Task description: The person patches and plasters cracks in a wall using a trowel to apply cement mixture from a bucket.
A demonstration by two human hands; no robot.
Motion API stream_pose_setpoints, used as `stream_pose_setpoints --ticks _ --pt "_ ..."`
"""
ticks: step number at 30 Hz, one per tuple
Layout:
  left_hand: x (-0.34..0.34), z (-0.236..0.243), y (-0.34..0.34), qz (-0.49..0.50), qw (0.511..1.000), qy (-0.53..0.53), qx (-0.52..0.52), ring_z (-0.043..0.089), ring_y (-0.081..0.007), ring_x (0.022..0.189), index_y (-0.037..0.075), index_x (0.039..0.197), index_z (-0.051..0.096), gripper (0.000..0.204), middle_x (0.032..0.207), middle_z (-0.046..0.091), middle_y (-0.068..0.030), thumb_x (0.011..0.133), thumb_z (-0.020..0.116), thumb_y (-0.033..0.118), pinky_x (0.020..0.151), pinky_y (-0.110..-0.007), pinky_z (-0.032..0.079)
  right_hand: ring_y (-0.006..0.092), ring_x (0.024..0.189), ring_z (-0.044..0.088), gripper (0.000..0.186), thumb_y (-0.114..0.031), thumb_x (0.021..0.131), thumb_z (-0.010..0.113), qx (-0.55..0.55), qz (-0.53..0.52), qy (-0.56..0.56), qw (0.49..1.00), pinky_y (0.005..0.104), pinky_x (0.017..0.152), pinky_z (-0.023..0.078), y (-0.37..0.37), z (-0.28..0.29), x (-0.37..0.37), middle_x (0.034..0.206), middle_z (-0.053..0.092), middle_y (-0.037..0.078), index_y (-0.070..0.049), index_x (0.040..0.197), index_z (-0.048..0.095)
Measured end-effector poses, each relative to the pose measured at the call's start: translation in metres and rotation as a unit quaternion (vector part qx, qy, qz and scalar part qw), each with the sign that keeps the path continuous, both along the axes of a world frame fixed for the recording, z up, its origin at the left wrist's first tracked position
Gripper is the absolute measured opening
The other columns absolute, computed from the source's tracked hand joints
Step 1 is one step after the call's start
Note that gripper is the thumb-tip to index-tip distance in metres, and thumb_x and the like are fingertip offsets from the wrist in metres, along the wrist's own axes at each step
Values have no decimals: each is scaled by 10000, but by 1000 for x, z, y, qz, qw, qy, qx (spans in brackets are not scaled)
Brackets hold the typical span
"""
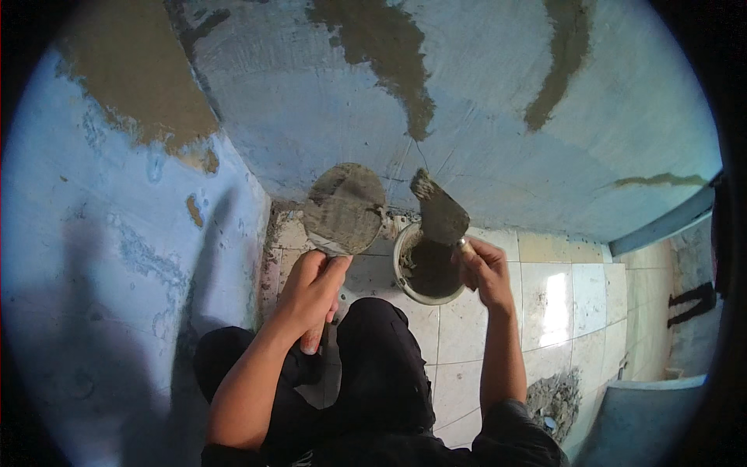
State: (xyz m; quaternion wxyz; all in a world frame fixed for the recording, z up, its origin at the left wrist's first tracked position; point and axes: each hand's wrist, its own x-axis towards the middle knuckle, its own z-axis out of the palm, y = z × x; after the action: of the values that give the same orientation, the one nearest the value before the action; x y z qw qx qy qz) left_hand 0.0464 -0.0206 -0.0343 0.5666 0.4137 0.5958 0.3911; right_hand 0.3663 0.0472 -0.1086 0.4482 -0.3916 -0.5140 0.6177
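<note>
Beyond the fingers (334, 268), the blue wall (498, 167) bears grey-brown patches (377, 50); the round trowel (345, 204) is mottled grey, the bucket rim (398, 266) off-white.

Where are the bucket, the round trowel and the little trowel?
Bucket (426, 299): head view, on its near rim.
Round trowel (345, 206): head view, on the middle of its smeared blade.
Little trowel (443, 215): head view, on the middle of its grey blade.

Left hand (313, 289) grips round-bladed tool (345, 206); right hand (487, 271) holds grey-smeared scraper (443, 216), partly over bucket (429, 299).
</note>
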Motion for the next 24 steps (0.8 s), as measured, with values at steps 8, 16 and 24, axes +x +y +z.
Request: stream_pose_setpoints --ticks 8,16,24 --pt "-8 3 -3 -11 999 -45 24 472 -142 419 57 747 482 369 583 474 -29 1015 566 297 394 -304 391 230 907 721 383 -6 738 826 382 -70 -357 849 328 792 581 14 60 -31 1016 722 97 -61 1112 760" --pt "-13 5 -4 170 981 -79 50 439 -149 401 101 635 433 452 511 408 -25 997 554 344 367 -300 362 325 819 714 261 -205 816 767 231 -94 -474 845 396 713 565 17 -33 18 958 734 115 -93 1050 768" --pt "-12 17 -20 172 979 -74 81 378 -123 380 113 596 347 465 523 348 -12 1023 467 254 337 -274 311 394 852 710 287 -263 804 718 3 -85 -598 797 450 768 566 18 -215 39 875 724 222 -49 989 764"
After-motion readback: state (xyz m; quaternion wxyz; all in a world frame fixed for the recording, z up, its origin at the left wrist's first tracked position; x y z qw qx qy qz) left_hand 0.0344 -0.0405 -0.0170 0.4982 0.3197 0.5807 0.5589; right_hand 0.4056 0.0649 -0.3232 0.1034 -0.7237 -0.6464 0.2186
